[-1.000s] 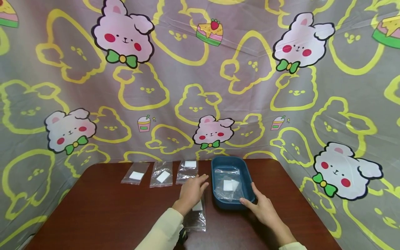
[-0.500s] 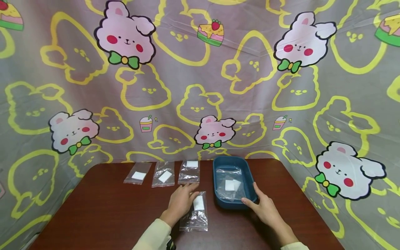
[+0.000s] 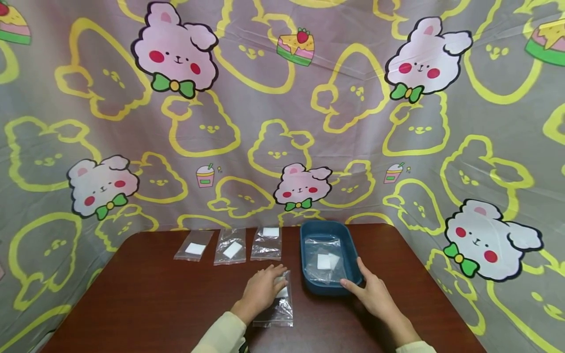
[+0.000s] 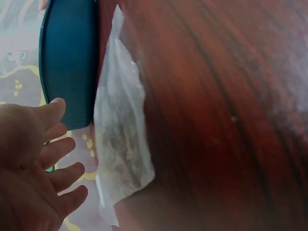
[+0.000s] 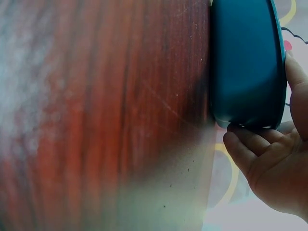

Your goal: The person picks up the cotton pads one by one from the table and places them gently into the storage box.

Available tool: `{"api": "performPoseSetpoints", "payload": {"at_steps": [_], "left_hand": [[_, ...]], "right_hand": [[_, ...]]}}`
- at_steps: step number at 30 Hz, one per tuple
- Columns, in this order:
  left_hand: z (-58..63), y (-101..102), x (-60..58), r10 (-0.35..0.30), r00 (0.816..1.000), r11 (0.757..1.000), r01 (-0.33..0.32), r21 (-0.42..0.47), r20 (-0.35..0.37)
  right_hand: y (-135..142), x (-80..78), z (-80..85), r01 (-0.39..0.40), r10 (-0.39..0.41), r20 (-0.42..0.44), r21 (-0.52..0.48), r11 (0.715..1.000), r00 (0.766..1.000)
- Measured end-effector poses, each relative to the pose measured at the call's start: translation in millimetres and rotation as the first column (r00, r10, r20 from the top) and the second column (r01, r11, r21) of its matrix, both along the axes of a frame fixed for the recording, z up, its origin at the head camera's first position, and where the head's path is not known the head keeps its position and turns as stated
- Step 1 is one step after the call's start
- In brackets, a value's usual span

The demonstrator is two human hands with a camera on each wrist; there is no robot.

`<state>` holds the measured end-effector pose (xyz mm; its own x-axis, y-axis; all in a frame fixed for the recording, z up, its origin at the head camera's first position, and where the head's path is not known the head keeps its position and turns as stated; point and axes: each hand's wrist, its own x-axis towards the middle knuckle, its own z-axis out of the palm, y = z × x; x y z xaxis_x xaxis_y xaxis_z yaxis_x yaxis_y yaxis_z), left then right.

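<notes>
The bin is blue, the bags clear, the table red-brown, the cloth yellow-patterned grey.

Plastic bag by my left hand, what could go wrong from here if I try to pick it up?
The plastic bag looks thin and slick and lies on the table, so the left hand might slide over it instead of getting a grip. The right hand holds the blue container by its near right corner, so an uneven pull there could shift it.
</notes>
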<state>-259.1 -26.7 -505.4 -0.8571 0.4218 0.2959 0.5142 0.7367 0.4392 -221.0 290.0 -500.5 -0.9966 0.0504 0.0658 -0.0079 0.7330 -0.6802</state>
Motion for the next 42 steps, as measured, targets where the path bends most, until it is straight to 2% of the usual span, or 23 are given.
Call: {"api": "performPoseSetpoints", "payload": {"at_steps": [7,17,28,38,42], "left_hand": [[-8.3,-2,0.1,0.001,1.000,1.000,-0.001,-0.029,0.002],[-14.3,-5,3.1,0.007,0.999,0.996,-0.011,-0.091,-0.044],[-18.0,-5,-0.7,0.003,0.998,0.994,-0.010,-0.112,-0.063],[-18.0,-6,0.1,-0.017,0.993,0.995,0.006,-0.099,-0.116],[-20.0,-7,-0.3,-0.026,0.989,0.998,0.017,-0.065,-0.146]], "right_hand": [[0,0.2,1.1,-0.004,0.004,0.000,0.000,1.000,1.000],[-1,0.3,3.3,-0.004,0.004,0.016,-0.003,1.000,1.000],[-1,-0.4,3.4,-0.003,0.003,0.015,-0.006,1.000,1.000],[-2,-1.2,2.6,-0.004,0.004,0.008,0.001,1.000,1.000],[-2,-0.9,1.8,-0.001,0.001,0.016,0.004,1.000,1.000]]}}
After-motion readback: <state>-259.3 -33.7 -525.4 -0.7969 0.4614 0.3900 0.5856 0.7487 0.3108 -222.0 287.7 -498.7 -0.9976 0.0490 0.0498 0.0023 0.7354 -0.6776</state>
